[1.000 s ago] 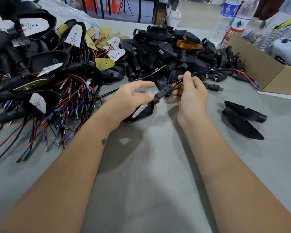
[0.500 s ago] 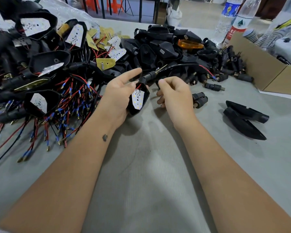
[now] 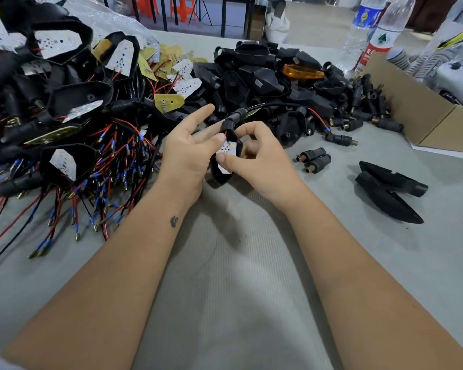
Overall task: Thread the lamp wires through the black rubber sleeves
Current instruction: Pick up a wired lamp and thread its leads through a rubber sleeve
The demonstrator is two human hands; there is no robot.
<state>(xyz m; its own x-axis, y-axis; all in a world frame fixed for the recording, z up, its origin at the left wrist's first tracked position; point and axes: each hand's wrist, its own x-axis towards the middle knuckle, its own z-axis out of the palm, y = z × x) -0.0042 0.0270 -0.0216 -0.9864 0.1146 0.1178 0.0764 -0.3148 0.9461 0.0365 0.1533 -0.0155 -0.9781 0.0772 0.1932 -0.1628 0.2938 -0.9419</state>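
Between my hands is a black lamp housing with a white LED board inside. My left hand holds the housing from the left, thumb on its upper edge and index finger pointing away. My right hand grips it from the right, thumb pressing the LED board. A black rubber sleeve sits on the housing's stem. The black and red lamp wires run out of the sleeve to the right, ending in a blue-tipped terminal.
Wired lamps with red and black leads are piled at left. Empty black housings are heaped behind my hands. Loose sleeves and two black covers lie at right. A cardboard box and bottles stand at the far right.
The lamp housing has swung upright with its LED board facing me. My right hand let go of the wire and moved down onto the housing, thumb on the board.
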